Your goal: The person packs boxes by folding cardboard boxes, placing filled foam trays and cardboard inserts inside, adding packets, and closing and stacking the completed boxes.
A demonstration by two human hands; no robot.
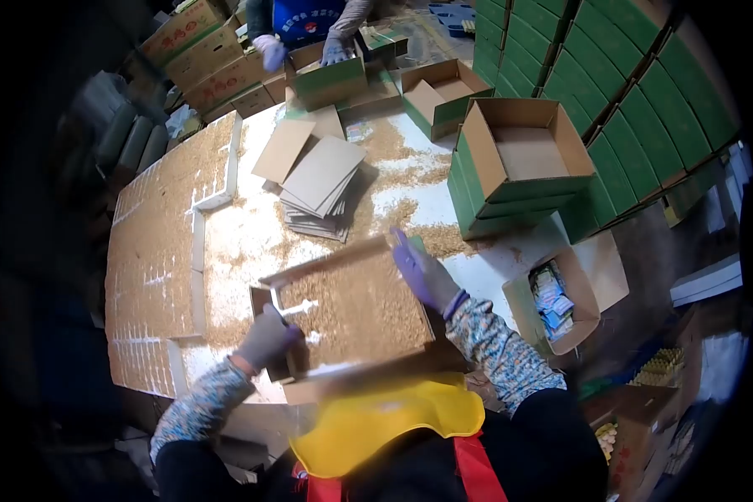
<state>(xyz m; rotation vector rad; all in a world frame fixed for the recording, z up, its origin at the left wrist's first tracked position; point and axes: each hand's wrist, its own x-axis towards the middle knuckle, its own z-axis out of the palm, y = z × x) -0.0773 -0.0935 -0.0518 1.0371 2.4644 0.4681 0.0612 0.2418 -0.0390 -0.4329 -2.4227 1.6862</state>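
Box point(326, 261): here, between both hands; uneven pull could tip it.
Right hand point(427, 274): fingers extended along its side, might slip.
Left hand point(268, 337): gripping its other end.
Crumbs point(364, 309): loose between the hands; a jolt could spill them!

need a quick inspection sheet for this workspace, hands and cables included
Surface: white table, scattered with brown crumbs.
Job's things: open cardboard box, with brown crumbs spread inside.
Clutter: untidy pile of cardboard sheets; small box of colourful packets.
Hands: gloved left hand curled at the box's left side, grip unclear; gloved right hand at its right side, fingers extended.
Cables: nothing seen.
Surroundings: stacked green boxes at right; co-worker's gloved hands across the table.
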